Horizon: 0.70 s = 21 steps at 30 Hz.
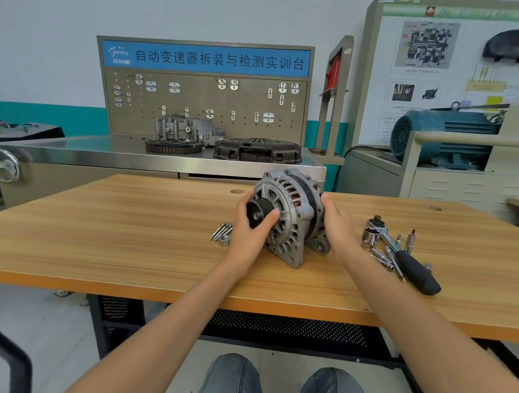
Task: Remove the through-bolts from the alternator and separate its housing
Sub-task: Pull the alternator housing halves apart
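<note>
Currently: alternator (pixel 290 217) upright on wooden table (pixel 126 233), pulley (pixel 258 213) facing left hand. Left hand (pixel 251 229) curled around pulley, thumb across pulley's near side, fingertips wrapped over its far edge. Right hand (pixel 336 223) cupped against rear housing, fingers bent around its back; fingertips hidden behind casing, so exact contact not resolvable. Housing halves together, no visible gap at seam. Through-bolts (pixel 221 232) out, lying loose in a bundle just left of left wrist, with one nut (pixel 224 241) touching bundle's near end. Ratchet wrench (pixel 401 255) flat on table to right of right-hand fingers, well apart, black handle pointing toward table's near edge. Sockets (pixel 372 236) and extension bits (pixel 383 258) scattered around ratchet head.
</note>
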### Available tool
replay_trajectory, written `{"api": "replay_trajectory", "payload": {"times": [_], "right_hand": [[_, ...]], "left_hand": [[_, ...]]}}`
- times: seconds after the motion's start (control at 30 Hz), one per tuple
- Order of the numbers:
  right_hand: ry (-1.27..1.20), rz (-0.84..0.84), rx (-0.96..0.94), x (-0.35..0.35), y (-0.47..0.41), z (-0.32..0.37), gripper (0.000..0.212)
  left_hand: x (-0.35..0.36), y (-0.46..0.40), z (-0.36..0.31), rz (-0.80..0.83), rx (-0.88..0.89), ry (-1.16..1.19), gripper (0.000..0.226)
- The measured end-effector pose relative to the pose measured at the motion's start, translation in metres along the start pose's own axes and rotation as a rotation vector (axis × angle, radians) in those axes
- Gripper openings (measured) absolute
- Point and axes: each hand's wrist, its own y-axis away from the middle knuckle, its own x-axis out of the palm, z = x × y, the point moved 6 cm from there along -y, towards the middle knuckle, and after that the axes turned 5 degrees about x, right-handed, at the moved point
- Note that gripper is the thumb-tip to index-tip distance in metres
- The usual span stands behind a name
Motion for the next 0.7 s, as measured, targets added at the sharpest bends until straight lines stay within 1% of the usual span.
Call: {"api": "replay_trajectory", "payload": {"times": [0.1, 0.2, 0.3, 0.37, 0.47, 0.53, 0.6, 0.67, 0.7], "right_hand": [[0.038, -0.119, -0.055, -0.002, 0.014, 0.002, 0.038], [0.083, -0.201, -0.109, -0.003, 0.03, 0.003, 0.04], [0.148, -0.209, -0.155, -0.004, 0.04, 0.001, 0.031], [0.185, -0.19, -0.147, -0.006, 0.043, -0.002, 0.031], [0.225, -0.159, -0.133, -0.008, 0.043, -0.004, 0.033], [0.158, -0.144, -0.096, -0.012, 0.035, -0.002, 0.038], [0.075, -0.117, -0.006, -0.019, 0.02, -0.002, 0.049], [0.057, -0.069, 0.069, -0.022, 0.006, -0.004, 0.054], [0.069, -0.047, 0.077, -0.021, 0.001, -0.005, 0.055]], "left_hand": [[-0.002, -0.01, 0.006, 0.012, -0.102, 0.102, 0.038], [-0.003, -0.019, 0.007, 0.035, -0.191, 0.177, 0.021], [-0.001, -0.029, 0.006, 0.083, -0.253, 0.185, 0.027], [0.001, -0.031, 0.004, 0.107, -0.306, 0.241, 0.027], [0.001, -0.033, 0.003, 0.133, -0.326, 0.255, 0.029], [0.001, -0.032, 0.005, 0.153, -0.338, 0.262, 0.034], [-0.001, -0.028, 0.007, 0.174, -0.362, 0.27, 0.04], [-0.004, -0.026, 0.012, 0.173, -0.357, 0.237, 0.043], [-0.006, -0.026, 0.015, 0.161, -0.338, 0.206, 0.044]]}}
